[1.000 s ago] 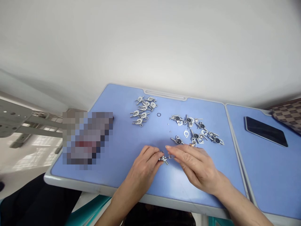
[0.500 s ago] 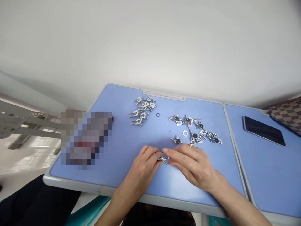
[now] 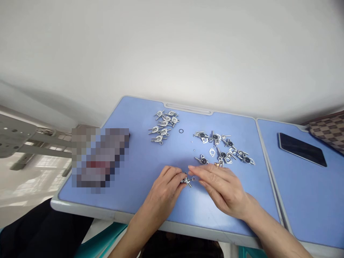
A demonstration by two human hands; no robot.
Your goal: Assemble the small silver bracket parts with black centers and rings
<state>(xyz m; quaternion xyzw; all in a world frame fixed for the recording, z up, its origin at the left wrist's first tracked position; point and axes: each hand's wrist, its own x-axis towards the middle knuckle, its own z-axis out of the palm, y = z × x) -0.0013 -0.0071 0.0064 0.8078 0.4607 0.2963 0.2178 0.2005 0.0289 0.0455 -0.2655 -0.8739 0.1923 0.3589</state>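
Observation:
My left hand (image 3: 165, 188) is closed on a small metal fuel valve (image 3: 187, 182), its thin pipe end pointing down and right past my fingertips. Part of the valve is hidden by those fingers. Just to its right, my right hand (image 3: 221, 186) has its fingers stretched out and somewhat apart, with nothing visible in them. Beyond that hand lies a loose valve body (image 3: 203, 161) with a black round face. More valve bodies, levers and a flat metal plate (image 3: 212, 152) are scattered to the right. A black rubber ring (image 3: 181, 131) rests farther back.
Several valves with levers (image 3: 163, 123) form a group at the back left. A pixelated object (image 3: 103, 159) covers part of the table's left side. On the adjoining blue table, a phone (image 3: 302, 149) lies beside a checkered bag (image 3: 329, 130). A wall stands behind.
My right hand has drawn slightly away from the valve, its fingers spreading a little. My left hand keeps hold of the valve in nearly the same place.

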